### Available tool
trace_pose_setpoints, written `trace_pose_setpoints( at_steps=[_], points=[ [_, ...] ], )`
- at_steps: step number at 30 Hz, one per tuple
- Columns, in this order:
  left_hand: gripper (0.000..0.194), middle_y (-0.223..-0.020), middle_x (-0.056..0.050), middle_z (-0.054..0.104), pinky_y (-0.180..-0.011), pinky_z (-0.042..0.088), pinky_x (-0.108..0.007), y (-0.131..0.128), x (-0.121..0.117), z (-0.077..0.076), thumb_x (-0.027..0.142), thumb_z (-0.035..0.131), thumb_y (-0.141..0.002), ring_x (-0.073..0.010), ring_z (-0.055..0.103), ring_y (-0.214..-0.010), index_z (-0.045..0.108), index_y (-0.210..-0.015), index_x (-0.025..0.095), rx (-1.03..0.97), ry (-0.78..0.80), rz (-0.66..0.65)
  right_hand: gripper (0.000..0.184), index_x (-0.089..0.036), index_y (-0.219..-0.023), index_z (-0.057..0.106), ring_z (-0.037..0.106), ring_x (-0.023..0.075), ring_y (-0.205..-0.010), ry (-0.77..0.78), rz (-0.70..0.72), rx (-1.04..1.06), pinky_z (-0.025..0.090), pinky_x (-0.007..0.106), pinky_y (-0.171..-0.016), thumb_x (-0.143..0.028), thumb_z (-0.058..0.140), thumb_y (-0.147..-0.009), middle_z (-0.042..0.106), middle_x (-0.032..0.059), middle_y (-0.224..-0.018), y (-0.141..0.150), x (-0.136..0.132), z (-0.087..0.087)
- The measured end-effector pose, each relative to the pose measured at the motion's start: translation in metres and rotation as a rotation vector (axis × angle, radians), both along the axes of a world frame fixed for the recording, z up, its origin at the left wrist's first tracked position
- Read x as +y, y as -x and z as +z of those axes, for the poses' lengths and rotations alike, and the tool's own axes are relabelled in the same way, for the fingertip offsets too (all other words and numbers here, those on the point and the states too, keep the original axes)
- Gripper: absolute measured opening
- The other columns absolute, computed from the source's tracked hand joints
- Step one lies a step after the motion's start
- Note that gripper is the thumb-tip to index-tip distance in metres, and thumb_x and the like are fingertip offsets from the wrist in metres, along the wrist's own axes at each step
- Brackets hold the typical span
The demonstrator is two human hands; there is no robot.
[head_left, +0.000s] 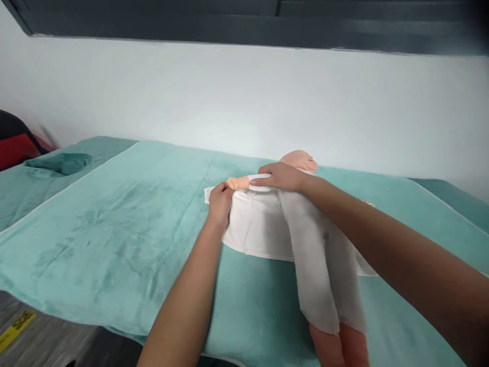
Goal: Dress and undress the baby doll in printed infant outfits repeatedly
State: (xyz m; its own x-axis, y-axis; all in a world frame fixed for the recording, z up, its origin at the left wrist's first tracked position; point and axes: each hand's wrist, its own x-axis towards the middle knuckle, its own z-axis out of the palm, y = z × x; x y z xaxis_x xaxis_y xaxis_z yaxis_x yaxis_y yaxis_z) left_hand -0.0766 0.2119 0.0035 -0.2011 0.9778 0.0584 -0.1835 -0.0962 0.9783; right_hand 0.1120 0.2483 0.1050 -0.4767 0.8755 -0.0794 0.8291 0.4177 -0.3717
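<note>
A baby doll (305,224) in white clothes lies on the bed, its head (300,159) away from me and its bare lower legs towards me. Beneath it a white garment (260,229) is spread out, showing on both sides of the body. My right hand (284,176) is closed round the doll's white-sleeved arm, thumb below and fingers above. The doll's small bare hand (237,183) points left, out of that sleeve. Beside it, my left hand (220,203) pinches the left end of the spread garment; its fingertips are partly hidden.
A teal plush cover (114,219) lies over the bed, with a folded teal bulge (63,163) at the far left. Behind stands a white wall (214,97) under a dark overhang (191,25). A red and black object (17,145) is at the left edge.
</note>
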Motion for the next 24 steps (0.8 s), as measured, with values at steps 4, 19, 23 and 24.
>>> trace_pose_setpoints(
  at_steps=[4, 19, 23, 24],
  points=[
    [0.011, -0.070, -0.001, 0.064, -0.061, 0.041, -0.025, -0.001, 0.001, -0.002, 0.022, 0.065, -0.065, -0.0130, 0.055, -0.064, 0.067, -0.074, 0.016, -0.168, 0.011, 0.048, 0.053, -0.024, -0.090, 0.068, 0.061, 0.0232, -0.087, -0.008, -0.014, -0.019, 0.039, 0.031, -0.070, -0.073, 0.051, -0.079, 0.070, 0.0035, -0.098, -0.003, 0.000, 0.000],
    [0.020, -0.071, 0.001, 0.059, -0.062, 0.040, -0.022, -0.023, -0.022, 0.006, 0.035, 0.076, -0.074, -0.0107, 0.052, -0.066, 0.068, -0.077, 0.017, -0.142, -0.085, -0.239, 0.039, -0.017, -0.090, 0.070, 0.063, 0.0315, -0.092, -0.367, 0.024, -0.542, 0.036, 0.044, -0.084, -0.049, 0.048, -0.089, 0.072, 0.0158, -0.096, 0.021, 0.005, -0.034],
    [0.028, -0.071, 0.001, 0.060, -0.057, 0.041, -0.021, -0.021, -0.026, 0.011, 0.038, 0.080, -0.070, -0.0100, 0.053, -0.061, 0.066, -0.082, 0.017, -0.325, 0.008, -0.291, 0.041, -0.014, -0.096, 0.069, 0.062, 0.0332, -0.096, -0.444, -0.058, -0.470, 0.037, 0.046, -0.087, -0.051, 0.050, -0.088, 0.072, 0.0178, -0.099, 0.021, 0.002, -0.037],
    [0.029, -0.070, 0.002, 0.060, -0.055, 0.040, -0.021, -0.021, -0.027, 0.012, 0.038, 0.081, -0.069, -0.0092, 0.052, -0.059, 0.067, -0.082, 0.017, -0.323, 0.024, -0.320, 0.039, -0.014, -0.095, 0.069, 0.062, 0.0330, -0.096, -0.448, -0.048, -0.449, 0.037, 0.045, -0.087, -0.048, 0.052, -0.088, 0.071, 0.0176, -0.098, 0.020, 0.001, -0.037]
  ],
)
